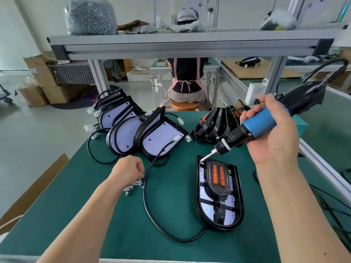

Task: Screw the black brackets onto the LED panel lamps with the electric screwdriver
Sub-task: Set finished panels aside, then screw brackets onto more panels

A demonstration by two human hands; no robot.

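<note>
The black-rimmed, D-shaped LED panel lamp (230,215) lies flat on the green table (133,234), right of centre, with a black plastic bracket (221,194) (two orange strips at its wide end) laid on it. The bit of the blue-and-black electric screwdriver (254,128) meets the lamp's far left corner. The right hand (273,137) grips the tool's blue barrel. The left hand (129,168) is curled over a small heap of silver screws (133,186); whether it pinches one cannot be told. More unfinished lamps (131,133) and stacked black brackets (214,124) stand behind.
</note>
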